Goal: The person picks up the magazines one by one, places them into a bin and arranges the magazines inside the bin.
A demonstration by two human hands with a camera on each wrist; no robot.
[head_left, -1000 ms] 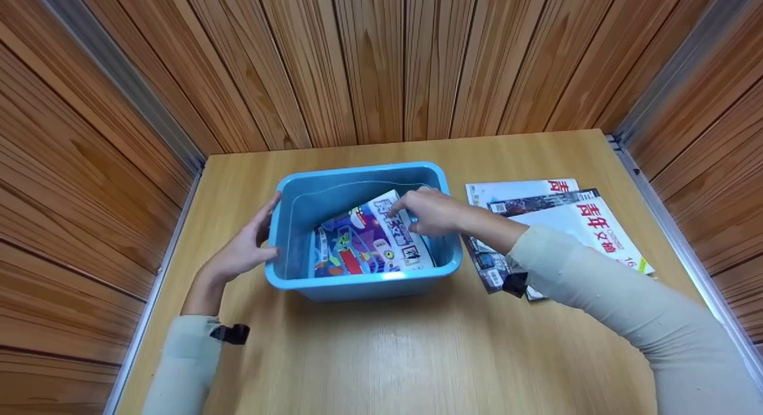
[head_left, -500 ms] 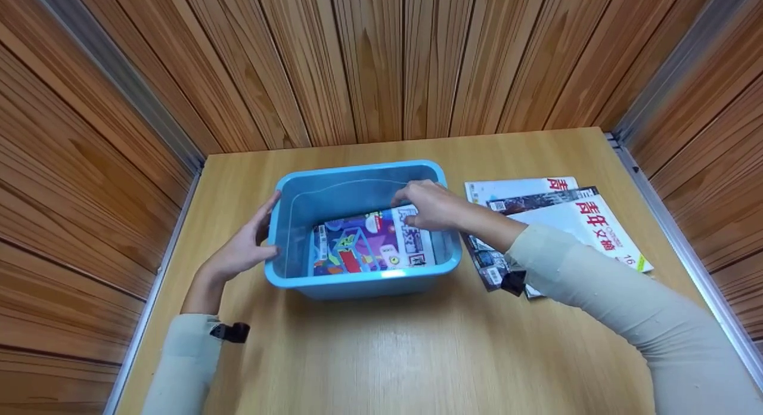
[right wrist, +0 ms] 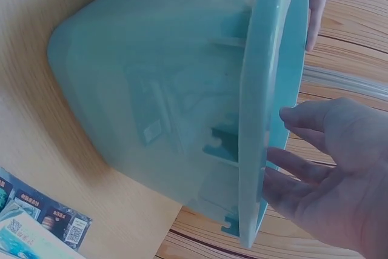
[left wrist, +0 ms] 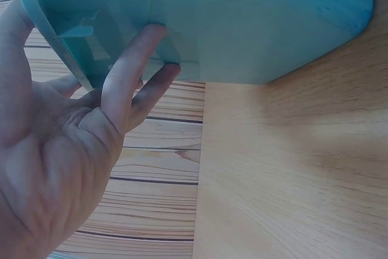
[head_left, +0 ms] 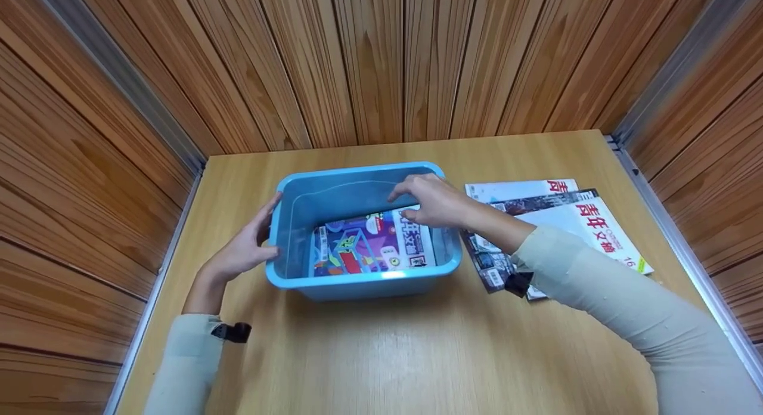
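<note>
Wooden table (head_left: pixel 381 355), slatted wood walls (head_left: pixel 381 57), blue bin (head_left: pixel 363 284), both hands' grip apart, magazine (head_left: pixel 369 245) seemingly flat inside.

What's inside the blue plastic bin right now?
A colourful magazine lies in the blue bin. The right hand hovers over the bin, hiding the magazine's far corner. Anything beneath the magazine cannot be seen.

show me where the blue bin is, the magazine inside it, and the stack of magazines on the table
blue bin (head_left: pixel 363 285): head view, on its near outer wall.
magazine (head_left: pixel 357 251): head view, middle of its colourful cover.
stack of magazines (head_left: pixel 596 221): head view, on the top cover.
</note>
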